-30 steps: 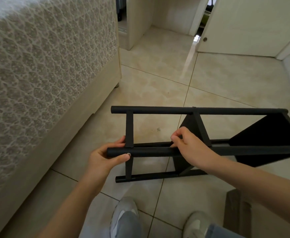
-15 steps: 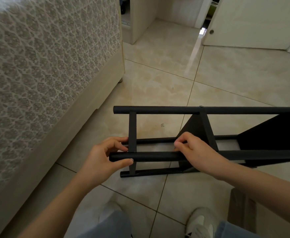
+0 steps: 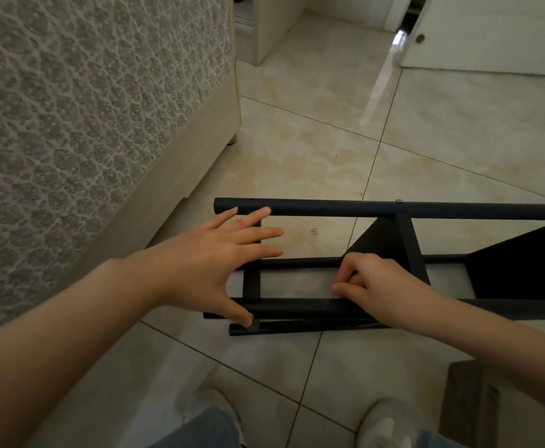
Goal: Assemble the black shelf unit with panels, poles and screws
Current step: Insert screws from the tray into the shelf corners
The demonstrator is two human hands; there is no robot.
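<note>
The black shelf unit [image 3: 377, 210] lies on its side on the tiled floor, its poles running left to right and its black panels [image 3: 519, 263] standing on edge at the right. My left hand [image 3: 213, 257] is spread over the unit's left end with straight fingers, fingertips near the far pole and thumb against the near pole [image 3: 297, 307]. My right hand [image 3: 377, 287] grips the near pole at its middle, fingers curled over it. A small screw head [image 3: 399, 201] shows on the far pole.
A bed with a patterned cover [image 3: 87, 124] fills the left side, its base close to the unit's left end. My two shoes [image 3: 382, 425] stand on the tiles just below the unit. A brown box [image 3: 468, 402] sits at bottom right. A white door [image 3: 490, 30] stands beyond.
My left hand has let go of the near pole's end and now reaches across the frame with fingers spread. The right hand keeps its grip. The view has tilted down.
</note>
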